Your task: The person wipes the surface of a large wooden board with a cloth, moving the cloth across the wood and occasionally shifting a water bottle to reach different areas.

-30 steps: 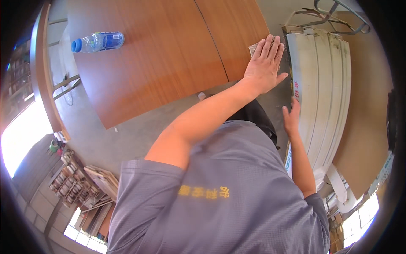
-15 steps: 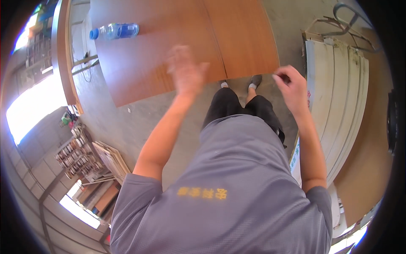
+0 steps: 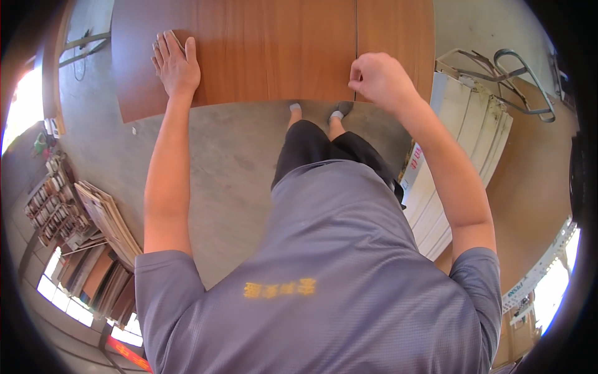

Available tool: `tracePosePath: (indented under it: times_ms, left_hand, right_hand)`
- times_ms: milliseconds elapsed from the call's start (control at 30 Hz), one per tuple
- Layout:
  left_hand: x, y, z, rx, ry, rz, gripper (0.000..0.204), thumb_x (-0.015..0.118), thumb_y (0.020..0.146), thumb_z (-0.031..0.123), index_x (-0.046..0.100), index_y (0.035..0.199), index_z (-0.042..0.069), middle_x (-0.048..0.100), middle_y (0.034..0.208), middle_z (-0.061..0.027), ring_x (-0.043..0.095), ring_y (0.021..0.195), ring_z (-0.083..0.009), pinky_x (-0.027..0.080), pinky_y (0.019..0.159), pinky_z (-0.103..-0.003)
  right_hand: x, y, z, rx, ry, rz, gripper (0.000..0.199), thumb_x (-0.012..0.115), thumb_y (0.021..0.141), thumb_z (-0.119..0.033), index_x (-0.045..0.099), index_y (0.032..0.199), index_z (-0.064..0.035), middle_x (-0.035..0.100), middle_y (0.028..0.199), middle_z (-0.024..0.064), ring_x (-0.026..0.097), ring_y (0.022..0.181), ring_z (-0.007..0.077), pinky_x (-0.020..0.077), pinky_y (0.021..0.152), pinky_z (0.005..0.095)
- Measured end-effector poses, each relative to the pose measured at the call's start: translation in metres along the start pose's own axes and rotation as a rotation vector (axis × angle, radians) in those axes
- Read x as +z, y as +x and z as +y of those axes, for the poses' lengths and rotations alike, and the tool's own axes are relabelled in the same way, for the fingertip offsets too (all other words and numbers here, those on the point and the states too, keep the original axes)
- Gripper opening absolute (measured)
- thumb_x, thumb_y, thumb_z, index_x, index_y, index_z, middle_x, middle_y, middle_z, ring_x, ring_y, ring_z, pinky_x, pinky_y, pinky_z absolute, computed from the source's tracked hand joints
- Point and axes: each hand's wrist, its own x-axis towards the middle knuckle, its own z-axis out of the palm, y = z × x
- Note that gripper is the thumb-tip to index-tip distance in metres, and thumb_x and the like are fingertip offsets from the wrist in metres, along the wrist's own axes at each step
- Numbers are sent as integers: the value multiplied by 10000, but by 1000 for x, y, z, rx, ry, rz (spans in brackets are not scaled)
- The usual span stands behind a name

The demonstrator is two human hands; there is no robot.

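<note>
A brown wood-grain panel [image 3: 268,56] stretches across the top of the view, with a thin dark seam running through its right part. On its left part, near the front edge, my left hand [image 3: 179,70] lies flat with the fingers stretched and the thumb apart. A narrow edge shows behind its fingertips; I cannot tell whether it is a thing or a shadow. My right hand [image 3: 383,80] is over the panel's front edge beside the seam. Its fingers are curled together, and whatever they may hold is hidden.
At right, long pale panels [image 3: 464,156] are stacked below a bent metal tube frame [image 3: 526,81]. Boards [image 3: 109,218] lean at lower left beside a rack of small parts [image 3: 56,209]. Grey concrete floor [image 3: 230,181] lies between me and the panel.
My left hand has moved left and come down flat on the panel. My right hand has moved left and up to the seam. The blue-capped plastic bottle has left the view.
</note>
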Motion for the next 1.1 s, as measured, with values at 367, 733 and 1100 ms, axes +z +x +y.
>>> tracePosePath:
  times_ms: [367,733,1100]
  left_hand:
    - [2,-1,2,-38,-17,20,810,337,1102,635,322,1658,46,283,1740,-174,234,1613,-392,173,1322,-526]
    - [-2,-3,7,-52,11,28,823,341,1100,636,318,1656,30,285,1740,-174,232,1616,-375,171,1327,-513]
    - [-10,-3,12,-67,-7,14,798,350,1104,615,323,1654,38,286,1741,-163,232,1618,-363,162,1333,-510]
  right_hand:
    - [-7,1,-18,105,11,-9,129,754,860,-131,770,884,-5,743,873,147,714,821,315,577,772,427]
    - [-12,12,-15,-61,-173,-153,117,762,829,-145,785,874,-39,761,874,152,741,903,320,594,828,430]
    - [-23,85,-44,-85,-102,-130,206,726,835,-212,807,947,-59,776,927,141,740,943,340,597,870,457]
